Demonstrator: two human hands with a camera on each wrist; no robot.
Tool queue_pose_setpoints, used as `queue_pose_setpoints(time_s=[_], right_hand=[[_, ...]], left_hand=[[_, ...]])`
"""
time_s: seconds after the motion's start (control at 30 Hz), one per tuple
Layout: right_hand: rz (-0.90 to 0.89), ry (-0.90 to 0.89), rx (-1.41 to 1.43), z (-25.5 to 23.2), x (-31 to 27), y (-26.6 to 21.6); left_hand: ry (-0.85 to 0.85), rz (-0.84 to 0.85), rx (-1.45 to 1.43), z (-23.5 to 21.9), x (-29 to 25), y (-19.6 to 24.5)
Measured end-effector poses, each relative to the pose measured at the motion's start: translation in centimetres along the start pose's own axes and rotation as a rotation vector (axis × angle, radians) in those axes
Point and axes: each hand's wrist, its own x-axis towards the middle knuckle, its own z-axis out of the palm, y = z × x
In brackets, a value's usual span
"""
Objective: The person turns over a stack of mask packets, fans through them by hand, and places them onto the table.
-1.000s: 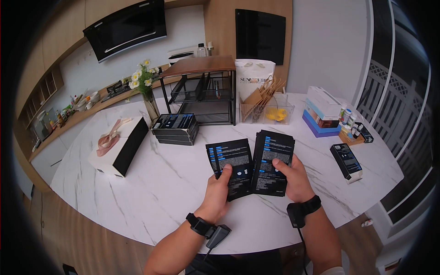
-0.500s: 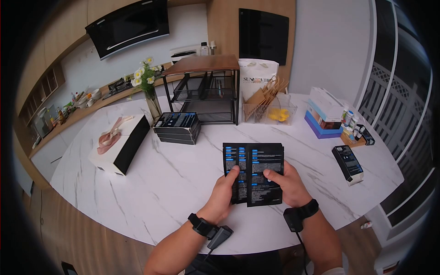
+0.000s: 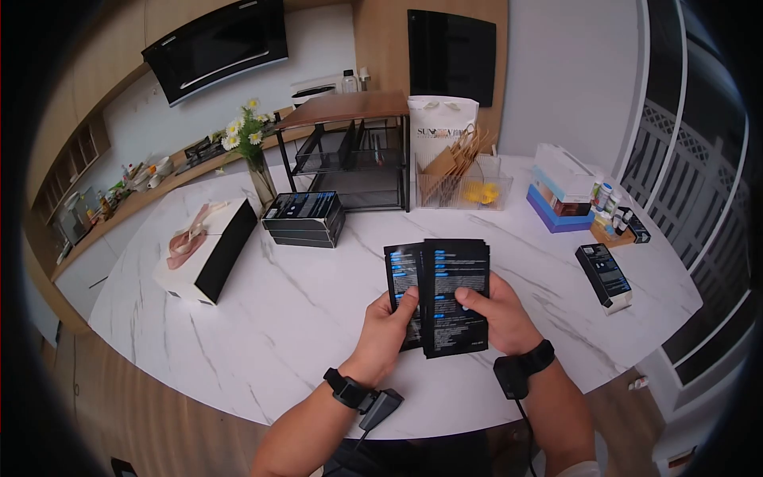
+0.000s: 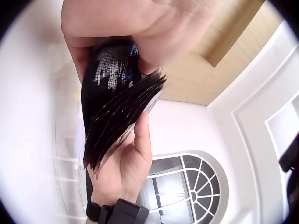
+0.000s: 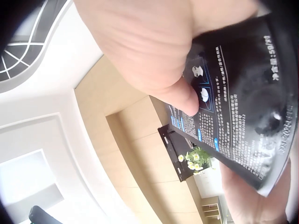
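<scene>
Both hands hold a stack of flat black sachets (image 3: 445, 294) with blue and white print, above the near part of the white marble table (image 3: 278, 318). My left hand (image 3: 387, 327) grips the left part of the stack, thumb on top. My right hand (image 3: 497, 312) grips the right part, thumb pressed on the top sachet. The left wrist view shows the stack of black sachets (image 4: 117, 112) edge-on, fanned, with the right hand (image 4: 128, 163) under it. In the right wrist view the thumb lies on a printed black sachet (image 5: 238, 102).
A stack of black boxes (image 3: 304, 219) lies mid-table, a black-and-white gift box (image 3: 205, 250) with a pink ribbon at left. A vase of daisies (image 3: 248, 151), a wire rack (image 3: 354, 155), a clear bin (image 3: 465, 191), coloured boxes (image 3: 560, 195) and one black box (image 3: 604, 274) stand behind and right.
One second ago each hand held a separate bunch of sachets side by side. The two bunches have come together and now overlap in one stack.
</scene>
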Motion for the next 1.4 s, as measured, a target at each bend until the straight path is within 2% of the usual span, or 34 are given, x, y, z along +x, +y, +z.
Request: queue_pose_setpoints(time_s=[0.1, 0.23, 0.3, 0.33, 0.4, 0.47, 0.53, 0.57, 0.6, 0.63, 0.7, 0.73, 0.8, 0.97, 1.07, 1.13, 1.33, 1.4], right_hand=[[0.064, -0.019, -0.026, 0.0, -0.1, -0.1], [0.059, 0.019, -0.052, -0.1, 0.1, 0.3], [-0.037, 0.054, -0.074, 0.2, 0.0, 0.7], [-0.038, 0.055, -0.073, 0.5, -0.1, 0.8], [-0.234, 0.103, -0.279, 1.0, -0.3, 0.7], [-0.238, 0.078, -0.254, 1.2, 0.1, 0.9], [-0.247, 0.038, -0.231, 1.7, -0.2, 1.6], [-0.285, 0.03, -0.278, 1.8, 0.0, 1.9], [-0.284, 0.033, -0.277, 1.4, 0.2, 2.7], [-0.222, -0.016, -0.254, 0.7, 0.4, 3.8], [-0.073, -0.078, -0.205, 0.6, 0.6, 4.0], [-0.076, -0.078, -0.205, 0.8, 0.5, 3.8], [-0.04, -0.014, -0.164, 1.2, 0.3, 3.6], [-0.087, -0.015, -0.26, 0.7, 0.4, 4.5], [-0.084, -0.048, -0.308, 0.3, 0.7, 4.7], [-0.061, -0.058, -0.294, 0.5, 0.8, 4.3], [-0.029, -0.062, -0.272, 0.2, 0.6, 3.9], [0.044, -0.081, -0.229, -0.2, 0.9, 3.7]], left_hand=[[-0.043, 0.006, -0.05, 0.7, -0.3, 0.6], [-0.08, -0.009, -0.084, 0.9, -0.6, 1.2], [-0.118, 0.126, -0.062, 1.2, -0.7, 1.1], [-0.119, 0.125, -0.061, 1.2, -0.6, 1.0], [-0.062, 0.384, 0.07, 0.9, -0.4, 0.7], [-0.04, 0.334, 0.025, 0.8, -0.4, 1.2], [-0.028, 0.497, 0.28, 0.2, -0.1, 0.7], [-0.028, 0.494, 0.28, 0.1, -0.1, 0.3], [-0.053, 0.409, 0.271, 0.0, 0.0, 0.0], [-0.079, 0.325, 0.261, -0.1, 0.0, -0.3], [-0.063, 0.298, 0.203, 0.3, 0.2, -1.0], [-0.043, 0.27, 0.143, 0.5, 0.2, -1.2], [-0.042, 0.279, 0.131, 0.7, 0.0, -1.0], [0.004, 0.361, 0.115, 0.6, 0.2, -2.4], [-0.048, 0.43, 0.281, 0.0, 1.1, -2.8], [-0.051, 0.346, 0.286, 0.0, 1.0, -2.8], [-0.093, 0.317, 0.305, 0.2, 0.5, -1.6], [-0.078, 0.334, 0.365, 0.0, 0.5, -1.1]])
